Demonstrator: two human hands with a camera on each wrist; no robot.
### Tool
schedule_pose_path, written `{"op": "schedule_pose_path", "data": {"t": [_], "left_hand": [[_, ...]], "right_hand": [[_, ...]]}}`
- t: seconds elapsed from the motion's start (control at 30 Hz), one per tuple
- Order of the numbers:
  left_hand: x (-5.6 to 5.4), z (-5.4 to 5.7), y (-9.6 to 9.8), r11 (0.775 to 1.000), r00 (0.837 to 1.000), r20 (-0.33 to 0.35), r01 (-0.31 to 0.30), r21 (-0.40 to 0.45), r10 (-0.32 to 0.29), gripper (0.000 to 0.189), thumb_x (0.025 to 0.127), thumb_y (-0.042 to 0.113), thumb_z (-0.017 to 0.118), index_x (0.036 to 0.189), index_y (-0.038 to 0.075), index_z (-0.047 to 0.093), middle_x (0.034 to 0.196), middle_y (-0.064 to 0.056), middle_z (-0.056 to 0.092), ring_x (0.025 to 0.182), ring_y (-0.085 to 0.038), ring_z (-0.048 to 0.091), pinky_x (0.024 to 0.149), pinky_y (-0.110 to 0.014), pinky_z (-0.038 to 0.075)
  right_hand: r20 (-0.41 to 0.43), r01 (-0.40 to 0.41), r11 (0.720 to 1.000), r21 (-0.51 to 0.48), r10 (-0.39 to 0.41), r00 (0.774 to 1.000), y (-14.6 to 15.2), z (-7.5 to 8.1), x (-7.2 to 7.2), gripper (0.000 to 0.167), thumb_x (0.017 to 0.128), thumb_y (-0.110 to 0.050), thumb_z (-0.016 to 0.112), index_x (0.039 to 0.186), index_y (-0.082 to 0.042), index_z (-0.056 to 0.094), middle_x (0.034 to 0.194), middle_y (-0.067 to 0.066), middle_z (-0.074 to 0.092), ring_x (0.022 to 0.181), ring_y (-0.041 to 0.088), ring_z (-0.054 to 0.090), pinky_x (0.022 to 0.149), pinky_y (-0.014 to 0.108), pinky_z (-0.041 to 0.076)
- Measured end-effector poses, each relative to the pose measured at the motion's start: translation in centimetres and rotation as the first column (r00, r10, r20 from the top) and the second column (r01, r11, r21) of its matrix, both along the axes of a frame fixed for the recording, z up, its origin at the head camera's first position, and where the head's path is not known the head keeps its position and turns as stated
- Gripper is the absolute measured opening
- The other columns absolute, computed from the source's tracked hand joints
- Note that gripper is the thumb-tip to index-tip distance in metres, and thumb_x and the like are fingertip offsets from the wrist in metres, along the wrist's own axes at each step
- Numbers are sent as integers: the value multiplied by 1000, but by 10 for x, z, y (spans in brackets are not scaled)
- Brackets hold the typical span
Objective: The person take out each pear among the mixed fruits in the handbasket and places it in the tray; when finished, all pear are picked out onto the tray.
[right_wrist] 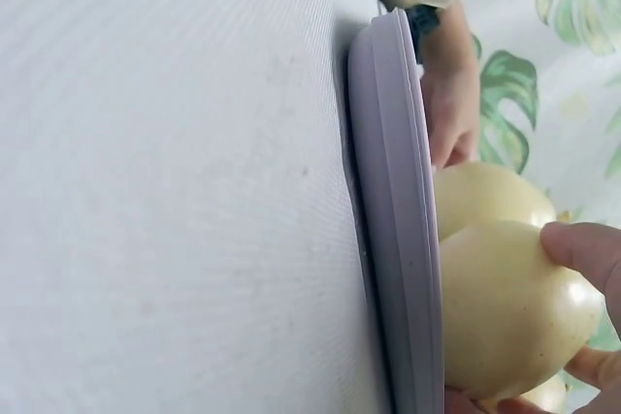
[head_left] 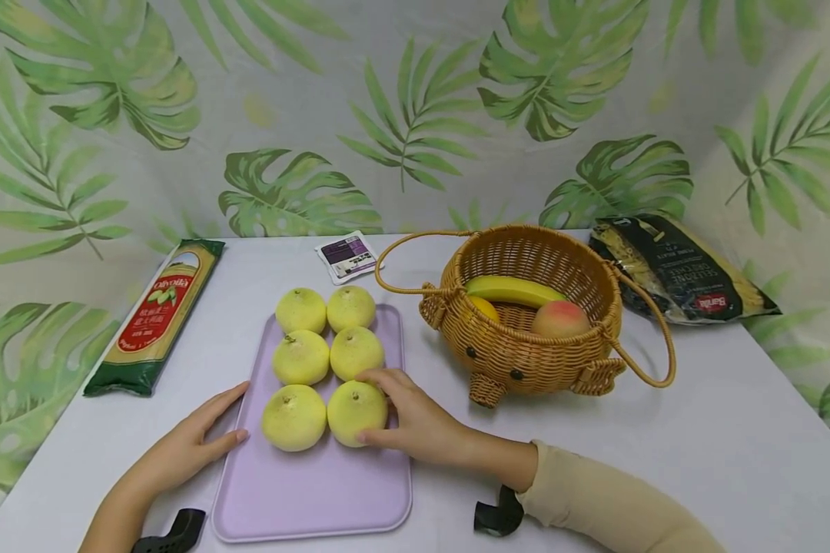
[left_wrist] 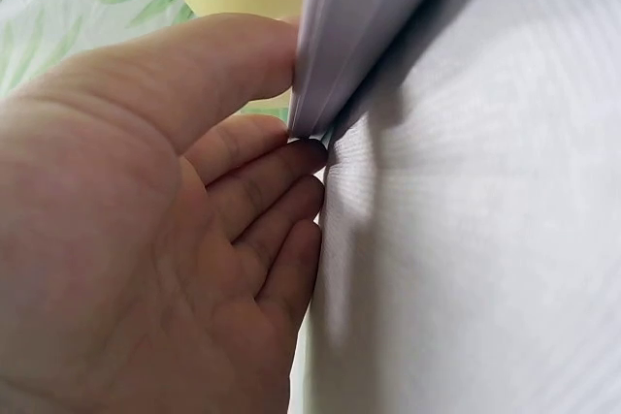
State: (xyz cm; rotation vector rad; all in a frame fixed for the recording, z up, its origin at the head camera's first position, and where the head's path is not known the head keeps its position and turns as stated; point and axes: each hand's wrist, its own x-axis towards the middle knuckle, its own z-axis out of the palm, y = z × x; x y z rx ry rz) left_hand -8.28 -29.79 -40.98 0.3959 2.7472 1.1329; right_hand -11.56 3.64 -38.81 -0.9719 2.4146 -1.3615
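Observation:
Several round, pale yellow-green fruits with short stems stand in two columns on a lilac tray. My right hand holds the front right fruit, its thumb on the near side and its fingers around the far side. In the right wrist view that fruit rests close to the tray's rim. My left hand touches the tray's left edge with fingertips and thumb, its fingers fairly straight. The left wrist view shows this hand against the tray's rim, holding no fruit.
Right of the tray stands a wicker basket with two loop handles; a banana, a peach and a yellow-orange fruit lie inside. A black pasta bag, a red-labelled packet and a small sachet lie around.

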Motion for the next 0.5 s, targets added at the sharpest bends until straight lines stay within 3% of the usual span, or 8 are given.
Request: {"op": "schedule_pose_path", "data": {"t": [0.13,0.3,0.43,0.5], "left_hand": [[0,1,0,1000,1000,8,1,-2,-1,65,86,29,61,141,12,30,139,-22,30,125,-44,21,94,-62,19],[1,8,1,999,1000,-6,-17,-31,17,68,86,29,61,141,7,27,138,-24,29,123,-47,25,92,-62,23],[4,22,7,998,996,-74,-48,-41,45,67,88,25,59,142,9,22,139,-23,27,115,-50,33,84,-62,32],[5,32,12,997,989,-137,-62,-39,57,68,89,22,58,144,12,20,139,-22,26,112,-49,36,81,-62,35]], "right_hand": [[8,1,1000,23,-1,1000,1,2,1,70,77,-44,67,136,-24,34,130,0,33,109,12,41,90,32,38],[7,0,997,78,0,1000,14,16,4,73,80,-52,59,140,-24,27,140,-1,26,127,15,27,99,39,30],[-117,26,998,58,-19,993,40,32,7,63,86,-42,56,140,-22,30,143,-4,26,129,13,23,101,40,26],[-225,46,998,49,-34,974,58,42,9,59,89,-36,55,140,-22,31,142,-5,27,129,14,23,102,40,25]]}}
